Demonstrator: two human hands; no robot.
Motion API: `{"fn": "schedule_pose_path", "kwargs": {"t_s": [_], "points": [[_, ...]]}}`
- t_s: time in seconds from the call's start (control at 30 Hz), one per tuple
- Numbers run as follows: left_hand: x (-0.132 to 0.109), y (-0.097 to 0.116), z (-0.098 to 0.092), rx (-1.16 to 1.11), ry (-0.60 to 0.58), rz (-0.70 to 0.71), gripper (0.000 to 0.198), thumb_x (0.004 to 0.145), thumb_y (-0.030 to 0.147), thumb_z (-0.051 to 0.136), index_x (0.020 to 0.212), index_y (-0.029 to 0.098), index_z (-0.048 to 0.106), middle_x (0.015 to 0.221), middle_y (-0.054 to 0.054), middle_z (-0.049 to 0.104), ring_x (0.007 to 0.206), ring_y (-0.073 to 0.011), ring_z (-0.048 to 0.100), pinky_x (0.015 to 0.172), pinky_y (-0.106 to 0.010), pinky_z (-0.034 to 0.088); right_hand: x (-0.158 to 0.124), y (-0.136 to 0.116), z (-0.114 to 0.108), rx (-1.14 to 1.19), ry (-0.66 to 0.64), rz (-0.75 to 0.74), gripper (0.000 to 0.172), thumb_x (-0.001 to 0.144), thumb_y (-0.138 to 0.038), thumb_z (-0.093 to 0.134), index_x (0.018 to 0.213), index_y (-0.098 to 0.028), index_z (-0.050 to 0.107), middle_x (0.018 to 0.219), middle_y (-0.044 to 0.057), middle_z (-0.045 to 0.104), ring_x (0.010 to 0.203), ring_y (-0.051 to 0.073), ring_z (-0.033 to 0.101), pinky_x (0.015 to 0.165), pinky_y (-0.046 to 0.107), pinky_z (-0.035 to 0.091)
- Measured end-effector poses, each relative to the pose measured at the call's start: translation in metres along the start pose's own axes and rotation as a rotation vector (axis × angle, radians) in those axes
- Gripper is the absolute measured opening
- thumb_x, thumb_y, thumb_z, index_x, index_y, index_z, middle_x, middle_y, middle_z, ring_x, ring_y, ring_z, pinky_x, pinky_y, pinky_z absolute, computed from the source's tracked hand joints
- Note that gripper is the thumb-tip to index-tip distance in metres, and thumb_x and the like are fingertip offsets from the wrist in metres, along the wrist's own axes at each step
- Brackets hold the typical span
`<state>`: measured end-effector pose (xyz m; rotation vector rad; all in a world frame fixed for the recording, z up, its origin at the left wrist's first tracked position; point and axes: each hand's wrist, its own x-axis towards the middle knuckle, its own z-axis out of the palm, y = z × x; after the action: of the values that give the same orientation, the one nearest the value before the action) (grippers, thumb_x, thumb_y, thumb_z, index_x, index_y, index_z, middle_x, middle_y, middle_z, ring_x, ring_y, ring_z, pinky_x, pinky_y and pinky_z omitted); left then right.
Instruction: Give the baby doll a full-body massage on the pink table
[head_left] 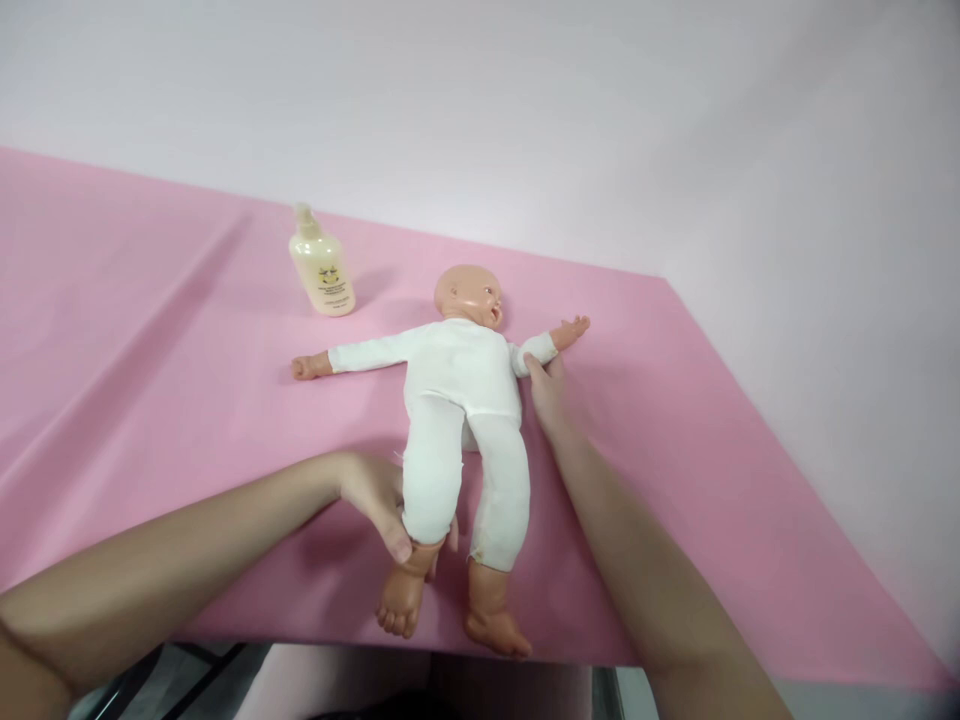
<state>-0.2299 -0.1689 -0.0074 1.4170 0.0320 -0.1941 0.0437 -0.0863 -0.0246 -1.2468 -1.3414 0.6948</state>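
A baby doll with a white cloth body lies on its back on the pink-covered table, head away from me and feet near the front edge. My left hand is wrapped round the doll's lower leg on the left, just above its bare foot; some of the fingers are hidden behind the leg. At the other side, my right hand grips the doll's sleeved arm between thumb and fingers, below its small plastic hand. The doll's other arm stretches out to the left, untouched.
A pale yellow pump bottle with a printed label stands upright beyond the doll's left-hand arm. The pink cover has a long crease at left. A white wall rises behind the table, and my legs are under its front edge.
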Motion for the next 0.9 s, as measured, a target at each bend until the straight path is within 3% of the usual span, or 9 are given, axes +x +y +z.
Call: {"fn": "schedule_pose_path", "kwargs": {"t_s": [0.27, 0.37, 0.57, 0.63, 0.73, 0.9], "points": [[0.000, -0.002, 0.000, -0.011, 0.001, 0.008, 0.072, 0.069, 0.043, 0.089, 0.132, 0.018, 0.064, 0.124, -0.010, 0.072, 0.125, -0.0295, 0.063, 0.103, -0.035, 0.053, 0.001, 0.003, 0.000, 0.005, -0.021, 0.025, 0.096, 0.087, -0.057, 0.058, 0.163, -0.024, 0.009, 0.171, 0.004, 0.002, 0.161, 0.020, 0.009, 0.133, 0.044, 0.016], [0.001, 0.001, 0.000, -0.055, -0.050, 0.029, 0.069, 0.077, 0.055, 0.080, 0.133, 0.017, 0.062, 0.116, -0.012, 0.073, 0.116, -0.0291, 0.068, 0.098, -0.034, 0.056, 0.001, 0.004, 0.001, 0.002, -0.012, 0.029, 0.096, 0.087, -0.057, 0.059, 0.163, -0.025, 0.010, 0.171, 0.003, 0.002, 0.161, 0.020, 0.008, 0.133, 0.044, 0.017], [0.000, 0.011, 0.003, 0.016, 0.012, 0.067, 0.074, 0.084, 0.075, 0.059, 0.125, 0.014, 0.066, 0.118, -0.015, 0.072, 0.122, -0.0304, 0.064, 0.105, -0.035, 0.050, 0.002, 0.005, 0.001, 0.023, -0.011, 0.050, 0.093, 0.086, -0.052, 0.058, 0.163, -0.024, 0.012, 0.171, 0.004, 0.009, 0.159, 0.020, 0.016, 0.132, 0.046, 0.020], [0.001, 0.009, 0.003, -0.014, 0.005, 0.060, 0.072, 0.084, 0.073, 0.061, 0.125, 0.014, 0.066, 0.116, -0.014, 0.073, 0.120, -0.0300, 0.065, 0.103, -0.034, 0.052, 0.001, 0.005, 0.000, 0.019, -0.024, 0.053, 0.093, 0.087, -0.053, 0.058, 0.163, -0.026, 0.012, 0.171, 0.004, 0.009, 0.159, 0.021, 0.016, 0.132, 0.046, 0.020], [0.002, 0.000, 0.002, -0.073, -0.011, 0.031, 0.068, 0.077, 0.056, 0.079, 0.130, 0.017, 0.064, 0.113, -0.010, 0.075, 0.114, -0.0277, 0.069, 0.097, -0.033, 0.056, 0.000, 0.003, 0.000, 0.008, -0.029, 0.024, 0.095, 0.088, -0.053, 0.058, 0.163, -0.027, 0.008, 0.171, 0.003, 0.003, 0.160, 0.020, 0.010, 0.132, 0.044, 0.017], [0.005, -0.013, -0.001, -0.016, -0.043, 0.009, 0.083, 0.061, 0.032, 0.094, 0.136, 0.022, 0.061, 0.118, -0.008, 0.074, 0.113, -0.0272, 0.070, 0.089, -0.031, 0.060, -0.001, 0.001, 0.000, 0.007, -0.009, 0.012, 0.092, 0.088, -0.047, 0.057, 0.163, -0.027, 0.006, 0.171, 0.001, 0.004, 0.161, 0.018, 0.009, 0.133, 0.045, 0.012]]}}
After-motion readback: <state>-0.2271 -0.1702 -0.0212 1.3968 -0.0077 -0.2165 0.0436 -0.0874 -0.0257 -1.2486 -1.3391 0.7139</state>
